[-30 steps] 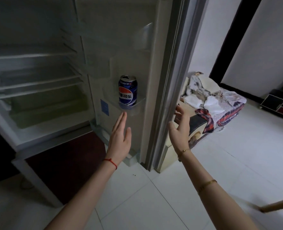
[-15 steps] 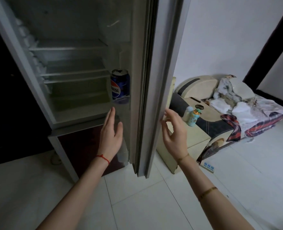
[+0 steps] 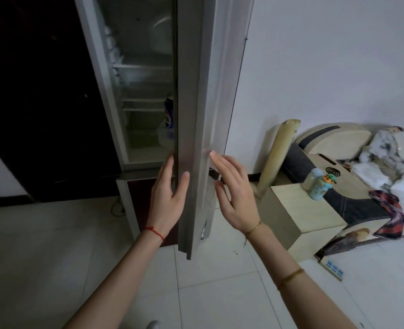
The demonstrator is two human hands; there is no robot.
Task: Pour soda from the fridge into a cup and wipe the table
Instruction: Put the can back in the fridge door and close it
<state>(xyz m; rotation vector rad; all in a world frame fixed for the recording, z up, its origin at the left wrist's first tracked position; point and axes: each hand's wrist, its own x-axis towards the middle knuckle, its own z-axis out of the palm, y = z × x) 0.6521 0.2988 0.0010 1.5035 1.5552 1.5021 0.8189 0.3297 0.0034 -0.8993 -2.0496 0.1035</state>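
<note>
Fridge door (image 3: 196,115): smooth grey slab, seen edge-on, ajar.
Left hand (image 3: 167,198): fingers straight, flat against the door's inner edge.
Right hand (image 3: 234,193): fingers spread, fingertips touching its outer face.
Soda can (image 3: 169,115): blue cylinder on the door shelf, mostly hidden.

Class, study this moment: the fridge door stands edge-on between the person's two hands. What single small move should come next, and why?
Probably the left hand should reach up past the fridge door and take the soda can. The can stands in the door shelf, half hidden by the door's edge, and neither the left hand nor the right hand holds anything; both lie open beside the door.
</note>
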